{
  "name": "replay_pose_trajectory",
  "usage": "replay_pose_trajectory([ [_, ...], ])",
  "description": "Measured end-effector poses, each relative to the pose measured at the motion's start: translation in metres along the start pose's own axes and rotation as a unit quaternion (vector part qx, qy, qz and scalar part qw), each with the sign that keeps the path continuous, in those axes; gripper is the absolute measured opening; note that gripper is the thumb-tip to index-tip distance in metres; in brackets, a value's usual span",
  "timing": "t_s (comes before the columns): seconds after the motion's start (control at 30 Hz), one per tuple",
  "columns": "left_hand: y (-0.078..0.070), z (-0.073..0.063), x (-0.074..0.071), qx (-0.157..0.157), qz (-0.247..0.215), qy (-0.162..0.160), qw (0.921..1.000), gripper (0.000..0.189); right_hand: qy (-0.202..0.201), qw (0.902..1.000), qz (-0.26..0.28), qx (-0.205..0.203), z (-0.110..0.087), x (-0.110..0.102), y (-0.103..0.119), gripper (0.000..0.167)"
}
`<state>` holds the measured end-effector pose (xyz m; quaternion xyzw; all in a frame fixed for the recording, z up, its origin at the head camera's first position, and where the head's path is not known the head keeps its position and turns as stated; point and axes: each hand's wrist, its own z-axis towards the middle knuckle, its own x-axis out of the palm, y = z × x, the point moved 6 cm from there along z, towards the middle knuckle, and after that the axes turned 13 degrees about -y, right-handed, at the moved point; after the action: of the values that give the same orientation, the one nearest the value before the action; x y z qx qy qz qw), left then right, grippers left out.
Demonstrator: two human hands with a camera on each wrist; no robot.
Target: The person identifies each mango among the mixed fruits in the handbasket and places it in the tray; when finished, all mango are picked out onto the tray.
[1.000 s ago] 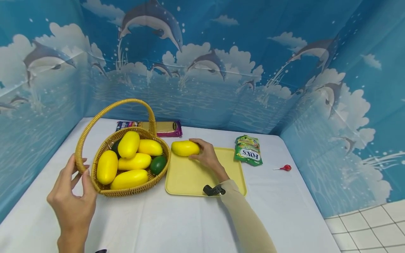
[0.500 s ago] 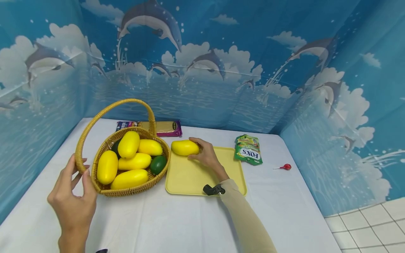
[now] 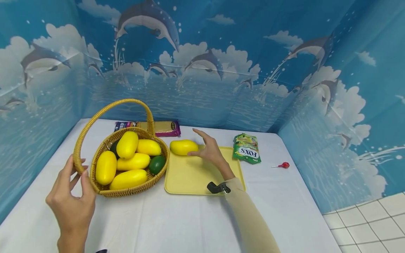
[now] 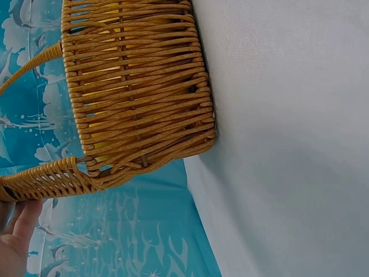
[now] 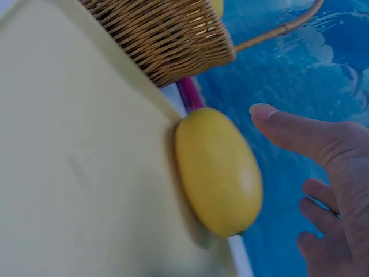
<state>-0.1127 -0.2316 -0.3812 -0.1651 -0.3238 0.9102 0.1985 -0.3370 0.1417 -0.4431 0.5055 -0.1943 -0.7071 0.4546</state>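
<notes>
My left hand (image 3: 72, 205) holds the base of the arched handle (image 3: 104, 110) of a wicker basket (image 3: 126, 192) between thumb and fingers. Several yellow mangoes (image 3: 128, 179) and dark green fruits (image 3: 157, 164) fill this basket. One more yellow mango (image 3: 182, 147) lies at the far left corner of a pale yellow tray (image 3: 196, 179). Over the tray, just right of that mango, my right hand (image 3: 211, 153) has its thumb and fingers spread. The right wrist view shows a gap between the hand (image 5: 337, 153) and the mango (image 5: 219, 173). Basket weave (image 4: 138, 86) dominates the left wrist view.
Behind the basket lies a long purple-and-tan packet (image 3: 167, 129). A green FOX'S bag (image 3: 246, 148) overlaps the tray's far right corner in the head view. Farther right is a red lollipop (image 3: 285, 165). A blue dolphin-print curtain (image 3: 202, 102) borders the white table (image 3: 278, 211).
My right hand has let go of the mango, spread its fingers and drawn back slightly to the right. The mango stays on the tray; my left hand keeps its hold on the handle.
</notes>
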Motion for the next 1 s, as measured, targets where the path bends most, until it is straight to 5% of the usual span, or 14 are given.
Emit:
replay_pose_trajectory([
  [0.37,-0.003,0.001,-0.002,0.0,-0.014,-0.023,0.9996,0.058,-0.008,0.9951,0.01,-0.098,0.012,-0.026,0.067,0.093],
  [0.53,-0.002,0.001,0.0,-0.002,-0.003,-0.01,0.9999,0.058,0.022,0.9929,0.008,-0.117,0.014,-0.027,0.094,0.092],
  [0.83,-0.001,0.0,0.0,0.002,0.001,-0.003,1.0,0.057,0.131,0.9771,0.003,-0.168,0.016,-0.002,0.139,0.09],
  [1.0,-0.003,0.0,0.0,0.007,-0.023,-0.035,0.9991,0.057,0.176,0.9714,0.02,-0.158,0.017,0.028,0.156,0.084],
])
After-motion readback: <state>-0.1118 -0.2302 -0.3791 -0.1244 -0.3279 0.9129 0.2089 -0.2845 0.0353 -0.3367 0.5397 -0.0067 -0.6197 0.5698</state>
